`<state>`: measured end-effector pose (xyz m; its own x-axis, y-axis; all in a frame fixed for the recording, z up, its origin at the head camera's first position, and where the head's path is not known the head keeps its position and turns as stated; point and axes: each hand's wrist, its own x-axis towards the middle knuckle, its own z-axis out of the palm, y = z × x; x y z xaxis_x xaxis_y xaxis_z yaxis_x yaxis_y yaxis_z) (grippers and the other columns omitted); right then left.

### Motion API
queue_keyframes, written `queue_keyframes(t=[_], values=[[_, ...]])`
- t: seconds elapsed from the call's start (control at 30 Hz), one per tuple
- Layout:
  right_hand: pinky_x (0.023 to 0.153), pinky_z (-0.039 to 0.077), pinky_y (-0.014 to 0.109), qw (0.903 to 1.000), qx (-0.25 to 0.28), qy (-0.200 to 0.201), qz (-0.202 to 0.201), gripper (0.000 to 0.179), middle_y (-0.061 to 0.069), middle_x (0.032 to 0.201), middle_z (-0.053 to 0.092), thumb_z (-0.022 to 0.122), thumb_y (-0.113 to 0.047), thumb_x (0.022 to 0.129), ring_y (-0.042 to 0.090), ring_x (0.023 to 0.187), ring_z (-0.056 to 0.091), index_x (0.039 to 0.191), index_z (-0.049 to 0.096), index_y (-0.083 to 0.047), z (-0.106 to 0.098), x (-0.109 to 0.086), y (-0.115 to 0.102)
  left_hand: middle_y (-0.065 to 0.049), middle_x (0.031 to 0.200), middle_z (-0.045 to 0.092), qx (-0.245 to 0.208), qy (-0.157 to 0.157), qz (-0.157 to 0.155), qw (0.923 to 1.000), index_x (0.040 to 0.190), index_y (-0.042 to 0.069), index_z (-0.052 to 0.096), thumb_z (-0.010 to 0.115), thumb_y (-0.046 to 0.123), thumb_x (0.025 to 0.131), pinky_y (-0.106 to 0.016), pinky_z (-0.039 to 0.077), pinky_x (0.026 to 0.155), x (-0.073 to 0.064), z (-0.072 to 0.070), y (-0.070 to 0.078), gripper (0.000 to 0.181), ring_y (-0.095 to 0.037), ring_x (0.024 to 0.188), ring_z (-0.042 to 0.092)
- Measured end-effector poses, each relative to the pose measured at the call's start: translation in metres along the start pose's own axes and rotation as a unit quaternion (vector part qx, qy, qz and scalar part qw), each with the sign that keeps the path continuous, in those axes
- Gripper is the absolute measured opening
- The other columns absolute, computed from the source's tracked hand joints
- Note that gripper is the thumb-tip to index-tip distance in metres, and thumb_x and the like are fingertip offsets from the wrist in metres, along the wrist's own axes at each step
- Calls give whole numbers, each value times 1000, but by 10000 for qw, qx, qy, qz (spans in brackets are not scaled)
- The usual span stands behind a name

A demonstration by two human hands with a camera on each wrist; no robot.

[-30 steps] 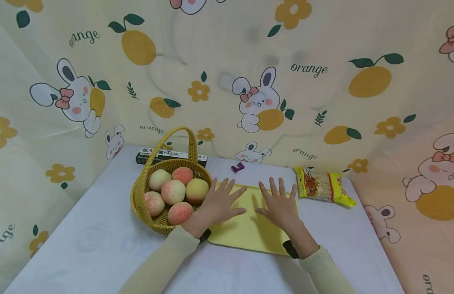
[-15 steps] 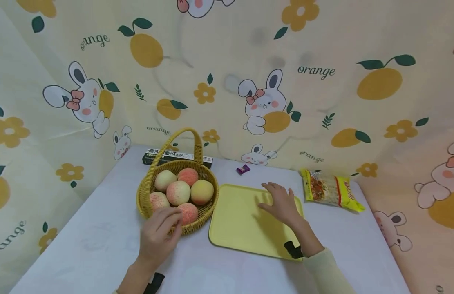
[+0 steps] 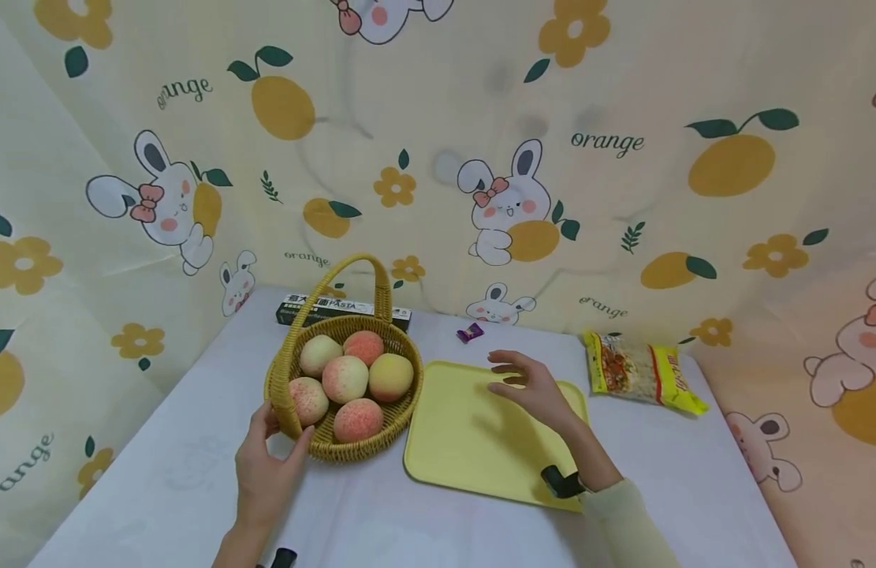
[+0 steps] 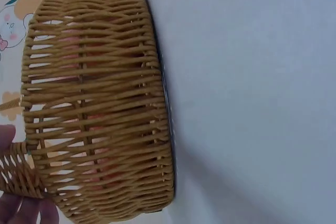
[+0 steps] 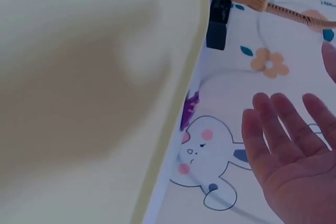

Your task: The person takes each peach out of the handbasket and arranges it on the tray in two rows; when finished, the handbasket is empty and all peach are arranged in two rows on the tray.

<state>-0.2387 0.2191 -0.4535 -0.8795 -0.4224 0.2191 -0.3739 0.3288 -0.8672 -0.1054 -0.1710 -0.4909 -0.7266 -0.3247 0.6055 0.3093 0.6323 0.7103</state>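
A wicker basket (image 3: pixel 352 452) with a tall arched handle (image 3: pixel 293 359) stands on the left of the table and holds several peaches (image 3: pixel 345 379). With thumb and fingers on either side, my left hand (image 3: pixel 262 472) grips the lower left end of the handle. The left wrist view shows the woven basket wall (image 4: pixel 100 103) close up, the fingers (image 4: pixel 26 211) at its left edge. Over the yellow tray (image 3: pixel 473 430) hovers my right hand (image 3: pixel 535 388), its fingers loosely bent and holding nothing. In the right wrist view, that palm (image 5: pixel 294 166) faces the camera.
Behind the basket lies a black pasta box (image 3: pixel 402 318), partly hidden. A small purple-wrapped candy (image 3: pixel 470 332) sits beyond the tray. At the back right is a yellow noodle packet (image 3: pixel 643 372). A patterned cloth (image 3: pixel 423 102) hangs behind the white table (image 3: pixel 161 465).
Both hands were spread over the tray. My left hand has moved left to the basket and taken hold of its handle; my right hand's fingers have relaxed above the tray.
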Motion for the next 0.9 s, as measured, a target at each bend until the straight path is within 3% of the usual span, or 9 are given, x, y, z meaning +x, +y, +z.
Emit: queue_keyframes(t=[0.27,0.57,0.9], values=[[96,48,56,9987,303,-346,-204,46,21,129,60,74,-4,89,47,116,57,132,57,2,11,23,-9,-14,96,68,-121,161,394,9990,127,-4,56,86,-6,70,-13,42,82,1,0,-8,64,-5,90,57],[96,49,54,9954,599,-697,-271,50,26,132,57,75,-1,87,45,115,59,133,56,4,26,49,-17,-13,96,67,-54,248,497,9984,128,-4,56,86,-5,70,-18,44,81,-3,3,-14,65,-9,89,58],[92,53,41,9888,533,-1332,-414,55,23,131,59,75,-4,88,38,116,60,138,54,0,49,85,-38,-13,97,66,53,205,485,9986,128,-5,54,85,-5,70,-10,39,83,-4,4,-14,67,-9,90,57]])
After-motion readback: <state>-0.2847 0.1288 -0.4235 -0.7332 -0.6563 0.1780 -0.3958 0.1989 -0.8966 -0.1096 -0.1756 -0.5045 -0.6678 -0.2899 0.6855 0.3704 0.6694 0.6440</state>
